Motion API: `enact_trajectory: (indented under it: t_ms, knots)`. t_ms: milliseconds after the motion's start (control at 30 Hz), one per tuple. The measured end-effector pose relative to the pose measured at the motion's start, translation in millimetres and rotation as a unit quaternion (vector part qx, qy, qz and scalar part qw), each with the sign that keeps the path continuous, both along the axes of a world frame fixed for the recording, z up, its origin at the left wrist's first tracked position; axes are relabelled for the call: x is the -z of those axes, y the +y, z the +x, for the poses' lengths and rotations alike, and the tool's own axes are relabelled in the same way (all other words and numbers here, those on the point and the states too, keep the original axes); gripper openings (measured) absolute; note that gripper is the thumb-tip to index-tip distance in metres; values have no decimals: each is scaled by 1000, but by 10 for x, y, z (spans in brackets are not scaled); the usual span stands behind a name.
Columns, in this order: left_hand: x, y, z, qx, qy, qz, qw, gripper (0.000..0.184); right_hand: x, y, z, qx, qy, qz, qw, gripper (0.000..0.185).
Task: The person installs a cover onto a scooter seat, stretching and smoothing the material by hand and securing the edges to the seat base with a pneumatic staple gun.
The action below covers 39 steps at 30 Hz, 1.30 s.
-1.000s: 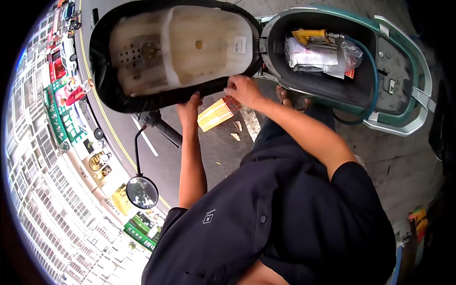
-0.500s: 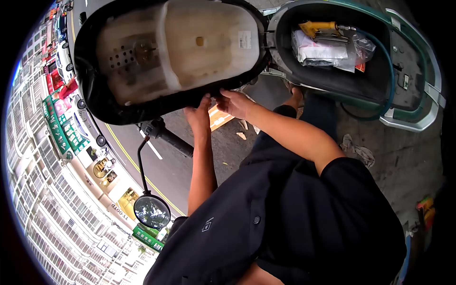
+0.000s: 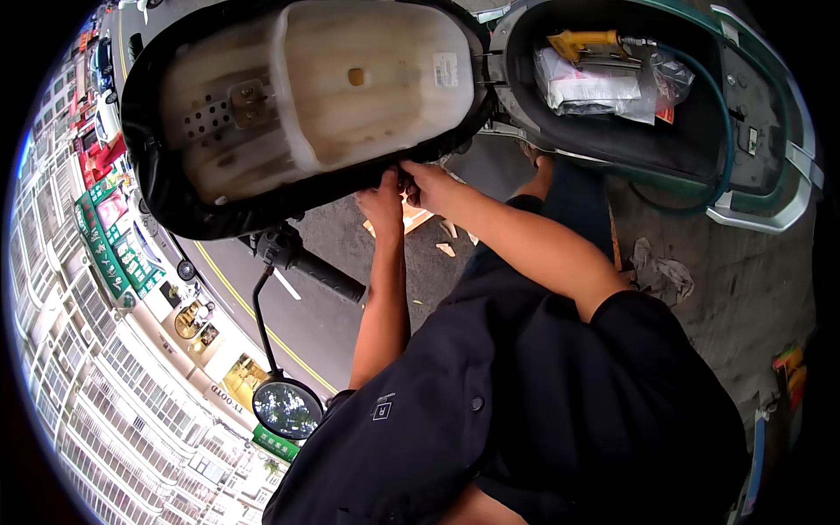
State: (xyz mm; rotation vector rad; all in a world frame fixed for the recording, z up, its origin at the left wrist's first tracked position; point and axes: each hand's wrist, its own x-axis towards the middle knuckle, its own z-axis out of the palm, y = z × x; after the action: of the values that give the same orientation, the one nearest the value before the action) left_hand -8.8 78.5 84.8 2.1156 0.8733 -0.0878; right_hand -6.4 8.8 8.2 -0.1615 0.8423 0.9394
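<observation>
The left hand [image 3: 381,210] and right hand [image 3: 430,190] meet, fingers bent, at the near rim of an upturned scooter seat [image 3: 376,109] extending toward 11 o'clock; how firmly they grip cannot be told. At 2 o'clock lies the open storage compartment [image 3: 604,147]; at 4, grey pavement [image 3: 717,306]; at 7, asphalt road [image 3: 306,341]; at 8, pale buildings [image 3: 105,376].

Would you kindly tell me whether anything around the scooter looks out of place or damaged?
The raised seat's pale underside has brownish stains; crumpled cloth and small scraps lie loose on the ground, looking dropped rather than placed.
</observation>
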Motion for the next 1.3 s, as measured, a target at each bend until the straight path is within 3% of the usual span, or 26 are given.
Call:
enact_trajectory:
  t_ms: [67, 167, 200, 233, 367, 467, 533, 700, 767, 800, 833, 867, 933, 1000, 1067, 1100, 1167, 1200, 1300]
  knots:
    - [91, 73, -47, -13, -44, 4, 999, 22, 67, -130, -56, 0, -91, 109, 990, 18]
    - [292, 125, -90, -48, -118, 13, 992, 14, -78, -281, -28, -15, -48, 125, 991, 16]
    - [-99, -255, 48, -79, -90, -23, 993, 13, -32, -220, -57, 38, -67, 155, 985, 14]
    - [-31, -176, 25, -77, -86, -21, 993, 13, 28, -163, -78, 40, -63, 157, 985, 14]
    - [158, 59, -23, -44, -44, 27, 998, 12, 17, 12, -52, 66, -52, 109, 990, 9]
    - [94, -13, 1, -40, -118, 7, 992, 14, 51, 113, -33, 67, 6, 63, 996, 8]
    - [-143, -117, 49, -34, 46, 6, 998, 17, 2, 95, 12, 42, 19, 46, 998, 8]
    - [-37, -19, 93, -59, 25, -39, 997, 16, 56, 119, 21, -27, 18, -35, 999, 18]
    - [24, 23, 81, -55, 9, -37, 998, 14, 122, -111, 15, -45, -48, -23, 998, 22]
    - [28, 11, 75, -55, 7, -40, 998, 14, 178, -305, 73, -140, -162, -23, 976, 23]
    - [32, -10, 78, -72, 7, -30, 997, 15, 234, -530, 185, -233, -275, -24, 933, 27]
    - [37, -26, 84, -90, 7, -19, 996, 16, 278, -838, 348, -284, -372, -123, 875, 34]
    - [13, -45, 66, -107, 0, -29, 994, 17, 401, -1744, 716, -178, -530, -414, 718, 33]
    - [53, 22, 48, -112, 5, -21, 993, 15, 590, -2813, 1139, -187, -471, -664, 550, 30]
    - [209, 116, 14, -109, -61, -57, 991, 14, 659, -3647, 1333, -299, -422, -811, 272, 27]
    - [293, 127, 27, -110, -121, -81, 983, 14, 535, -3785, 1377, -345, -387, -822, 236, 31]
    - [-7, -8, 106, -116, 11, -77, 990, 14, 562, -3985, 1451, -423, -396, -797, 169, 27]
    - [1, -26, 106, -130, 11, -89, 987, 13, 667, -4031, 1468, -424, -400, -796, 164, 27]
    - [131, 50, 70, -128, -35, -80, 988, 12, 919, -3945, 1660, -542, -480, -689, 0, 19]
